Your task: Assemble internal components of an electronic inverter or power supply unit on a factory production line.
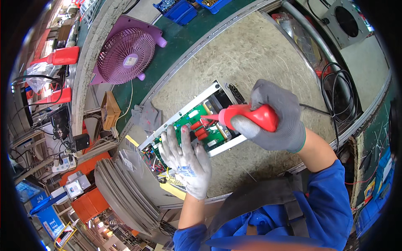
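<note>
A metal-framed electronics unit lies slantwise on the worktable, its green circuit board exposed. Red cylindrical components stand on the board. My right hand, in a grey glove, is wrapped round a red squeeze bottle with a narrow nozzle. The bottle is tilted almost flat, its tip over the board near the red components; whether it touches them I cannot tell. My left hand, in a white glove with dirty fingertips, rests with fingers spread on the unit's near side. Loose wires show at its left end.
A purple fan guard stands beyond the unit, with a small wooden box and a grey cloth nearer. Blue bins hold small hardware at the back. Black cable coils hang at right. Stacked grey sheets sit at lower left.
</note>
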Available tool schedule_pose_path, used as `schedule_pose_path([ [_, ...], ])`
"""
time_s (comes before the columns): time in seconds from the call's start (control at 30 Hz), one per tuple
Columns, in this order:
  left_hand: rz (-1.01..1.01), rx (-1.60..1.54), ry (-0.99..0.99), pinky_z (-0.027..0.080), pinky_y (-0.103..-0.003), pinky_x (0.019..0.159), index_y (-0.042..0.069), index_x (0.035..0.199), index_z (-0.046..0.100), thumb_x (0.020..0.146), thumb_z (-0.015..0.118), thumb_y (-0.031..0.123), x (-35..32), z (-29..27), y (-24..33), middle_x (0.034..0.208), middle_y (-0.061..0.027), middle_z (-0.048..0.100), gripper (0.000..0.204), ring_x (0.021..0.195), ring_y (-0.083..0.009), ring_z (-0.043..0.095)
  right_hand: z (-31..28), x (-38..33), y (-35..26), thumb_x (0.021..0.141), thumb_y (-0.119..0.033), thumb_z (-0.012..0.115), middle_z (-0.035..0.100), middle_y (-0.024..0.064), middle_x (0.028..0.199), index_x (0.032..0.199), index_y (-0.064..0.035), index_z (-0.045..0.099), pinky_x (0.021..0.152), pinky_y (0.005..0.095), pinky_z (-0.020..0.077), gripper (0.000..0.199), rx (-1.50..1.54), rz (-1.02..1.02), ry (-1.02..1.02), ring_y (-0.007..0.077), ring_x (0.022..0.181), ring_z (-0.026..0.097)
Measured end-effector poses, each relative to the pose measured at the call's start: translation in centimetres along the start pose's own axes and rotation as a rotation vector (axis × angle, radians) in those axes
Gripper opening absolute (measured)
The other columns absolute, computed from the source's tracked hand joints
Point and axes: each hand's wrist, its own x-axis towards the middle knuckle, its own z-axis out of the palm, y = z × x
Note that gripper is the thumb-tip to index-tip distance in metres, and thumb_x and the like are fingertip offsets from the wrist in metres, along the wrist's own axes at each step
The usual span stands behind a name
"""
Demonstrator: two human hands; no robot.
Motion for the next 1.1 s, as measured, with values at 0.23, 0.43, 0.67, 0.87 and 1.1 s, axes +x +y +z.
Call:
schedule_pose_path([
  [0.23, -0.005, 0.015, -0.008, 0.023, -0.062, 0.118, 0.013, 0.142, 0.056, 0.083, 0.067, 0.010, -0.4, 0.4, -0.4, 0.152, -0.0231, 0.046, 0.060, 0.142, -0.0461, 0.039, 0.4, 0.1, -0.4, 0.073, -0.013, 0.086, 0.054, 0.0098, 0.067, 0.077, -0.0065, 0.053, 0.049, 0.0305, 0.0409, 0.034, -0.048, -0.040, -0.048, 0.0205, 0.052, 0.053],
  [0.43, 0.000, 0.008, 0.007, 0.021, -0.062, 0.119, 0.013, 0.142, 0.056, 0.085, 0.066, 0.011, -0.3, 0.3, 0.0, 0.153, -0.0221, 0.045, 0.058, 0.144, -0.0449, 0.036, -1.3, 3.0, -0.1, 0.079, -0.024, 0.082, 0.052, 0.0052, 0.073, 0.079, -0.0047, 0.054, 0.062, 0.0302, 0.0433, 0.034, 0.087, 0.292, -0.205, 0.0140, 0.067, 0.052],
  [0.67, 0.034, -0.005, 0.055, 0.020, -0.062, 0.118, 0.012, 0.145, 0.054, 0.089, 0.062, 0.015, -0.9, 0.8, -0.7, 0.157, -0.0237, 0.040, 0.057, 0.145, -0.0463, 0.034, -3.2, 1.9, -1.4, 0.078, -0.025, 0.082, 0.052, 0.0033, 0.077, 0.080, -0.0041, 0.054, 0.065, 0.0294, 0.0421, 0.035, 0.027, 0.202, -0.149, 0.0122, 0.071, 0.051],
  [0.87, 0.072, -0.025, 0.109, 0.022, -0.061, 0.116, 0.013, 0.145, 0.054, 0.090, 0.062, 0.019, -0.5, 0.7, -0.8, 0.156, -0.0237, 0.041, 0.056, 0.143, -0.0475, 0.036, -0.8, -2.0, -2.6, 0.073, -0.015, 0.086, 0.056, 0.0095, 0.072, 0.084, -0.0072, 0.056, 0.053, 0.0345, 0.0451, 0.032, -0.136, -0.071, -0.145, 0.0269, 0.059, 0.058],
  [1.1, 0.054, -0.022, 0.132, 0.021, -0.060, 0.116, 0.012, 0.137, 0.062, 0.083, 0.067, 0.020, -0.8, 1.5, -1.3, 0.153, -0.0251, 0.045, 0.055, 0.144, -0.0450, 0.037, 0.5, -4.0, -4.6, 0.067, -0.017, 0.090, 0.055, 0.0081, 0.072, 0.083, -0.0100, 0.057, 0.052, 0.0356, 0.0436, 0.037, -0.236, -0.223, -0.137, 0.0270, 0.060, 0.058],
])
